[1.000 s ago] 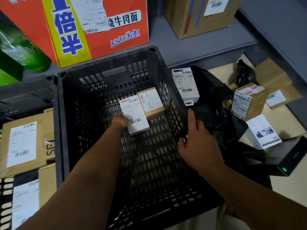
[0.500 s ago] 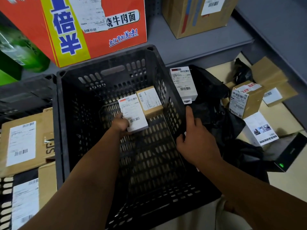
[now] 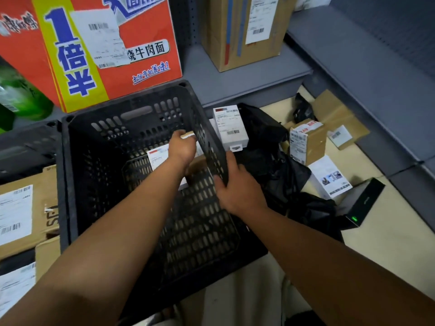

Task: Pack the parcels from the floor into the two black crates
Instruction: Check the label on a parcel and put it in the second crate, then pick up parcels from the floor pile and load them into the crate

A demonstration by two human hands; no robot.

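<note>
Head view: the crate (image 3: 131,118) stands on the floor in front of the person, below a grey shelf (image 3: 247,74). The left hand (image 3: 182,149) reaches into its far right corner, fingers curled over the far end of a brown parcel (image 3: 195,165) lying on the crate bottom. A white parcel (image 3: 157,158) lies just beside it, partly under the left wrist. The right hand (image 3: 235,182) grips the rim of the crate's right wall, thumb on the outer side and fingers hooked inside.

More parcels lie on the floor to the right:
- a white box (image 3: 231,125) just beside the crate wall
- black bags (image 3: 270,161)
- a taped box (image 3: 308,140)
- a picture box (image 3: 329,177)

A second crate (image 3: 28,142) at left holds a flat carton (image 3: 21,208). A red carton (image 3: 106,55) stands on the shelf.
</note>
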